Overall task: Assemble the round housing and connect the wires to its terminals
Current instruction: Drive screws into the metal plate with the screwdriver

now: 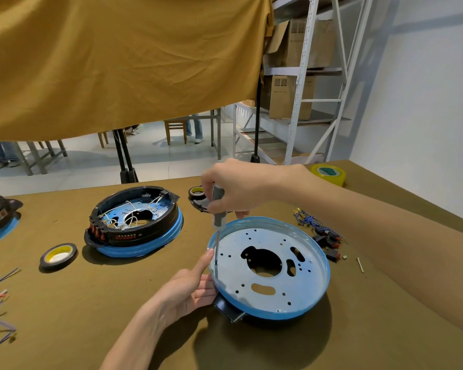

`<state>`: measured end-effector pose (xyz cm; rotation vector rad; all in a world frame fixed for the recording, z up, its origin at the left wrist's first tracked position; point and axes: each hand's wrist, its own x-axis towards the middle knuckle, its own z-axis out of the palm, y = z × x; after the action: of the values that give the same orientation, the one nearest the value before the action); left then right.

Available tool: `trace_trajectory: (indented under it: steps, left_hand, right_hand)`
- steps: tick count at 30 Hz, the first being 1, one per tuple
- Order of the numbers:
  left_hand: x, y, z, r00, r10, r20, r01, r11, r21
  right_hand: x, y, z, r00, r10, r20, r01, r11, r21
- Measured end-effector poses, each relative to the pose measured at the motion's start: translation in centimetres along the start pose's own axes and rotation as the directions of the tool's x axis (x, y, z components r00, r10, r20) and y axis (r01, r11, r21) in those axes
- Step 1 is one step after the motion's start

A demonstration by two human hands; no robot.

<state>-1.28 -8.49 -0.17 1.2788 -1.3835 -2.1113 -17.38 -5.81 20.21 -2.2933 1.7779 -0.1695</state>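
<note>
Left hand (187, 287) fingers relaxed, steadying round housing (269, 268); right hand (238, 188) fingers grip screwdriver (219, 209), tip on plate.

Glossy blue metal housing (305, 305), matt tablecloth (118, 303)

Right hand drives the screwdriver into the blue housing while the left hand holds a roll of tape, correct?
Not quite. In the head view the left hand steadies the blue housing at its rim, not tape; the right hand does grip the screwdriver.
</note>
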Motion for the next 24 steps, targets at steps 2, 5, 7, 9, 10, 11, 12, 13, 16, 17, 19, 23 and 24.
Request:
trace_trajectory:
  steps: [2,5,7,9,10,11,12,13,16,17,19,23,24]
  left_hand:
    - [-0.06,0.05,0.06,1.000,-0.001,-0.014,0.001,1.000,-0.008]
    - [0.00,0.01,0.03,1.000,-0.009,-0.020,0.009,1.000,-0.018]
    - [0.00,-0.05,-0.03,1.000,-0.011,-0.017,0.011,1.000,-0.013]
    - [-0.02,-0.08,-0.06,1.000,-0.010,-0.014,0.010,1.000,-0.012]
    - [-0.04,-0.06,-0.06,1.000,-0.011,-0.017,0.011,1.000,-0.012]
    - [-0.05,-0.05,-0.05,1.000,-0.010,-0.018,0.010,1.000,-0.011]
    - [-0.08,-0.06,-0.05,1.000,-0.008,-0.017,0.008,1.000,-0.012]
    - [-0.07,-0.07,-0.05,1.000,-0.007,-0.016,0.007,1.000,-0.014]
    - [-0.04,-0.07,0.01,1.000,-0.013,-0.016,0.012,0.999,-0.039]
    - [0.06,-0.09,0.07,1.000,-0.016,-0.018,0.015,0.999,-0.042]
    - [0.24,-0.12,0.08,0.999,-0.019,-0.027,0.018,0.999,-0.035]
    - [0.40,-0.17,-0.15,0.999,-0.027,-0.022,0.026,0.999,-0.020]
    - [0.39,-0.18,-0.19,0.999,-0.026,-0.018,0.026,0.999,-0.020]
  right_hand:
    - [0.19,-0.12,0.29,1.000,0.002,-0.025,-0.004,0.999,-0.045]
    - [0.05,-0.25,-0.08,0.998,0.017,0.058,-0.012,0.996,-0.085]
    - [-0.04,-0.20,-0.24,0.996,0.023,0.081,-0.016,0.996,-0.092]
    - [-0.02,-0.24,-0.03,0.998,0.023,0.060,-0.018,0.996,-0.085]
    - [0.02,-0.24,0.08,0.999,0.021,0.044,-0.017,0.996,-0.084]
    - [0.05,-0.25,0.18,0.999,0.022,0.031,-0.019,0.996,-0.090]
    - [0.04,-0.22,0.20,0.999,0.023,0.026,-0.020,0.995,-0.098]
    - [0.02,-0.17,0.19,0.999,0.021,0.032,-0.018,0.994,-0.104]
    - [-0.14,0.06,-0.05,0.998,0.006,0.058,0.000,0.994,-0.111]
    - [-0.21,0.13,-0.18,0.998,0.003,0.059,0.003,0.994,-0.112]
    - [-0.32,0.24,-0.41,0.998,-0.002,0.063,0.008,0.995,-0.102]
    - [-0.37,0.41,-0.27,1.000,-0.001,0.015,0.002,0.997,-0.079]
    - [-0.36,0.48,-0.27,1.000,-0.001,0.000,0.001,0.996,-0.084]
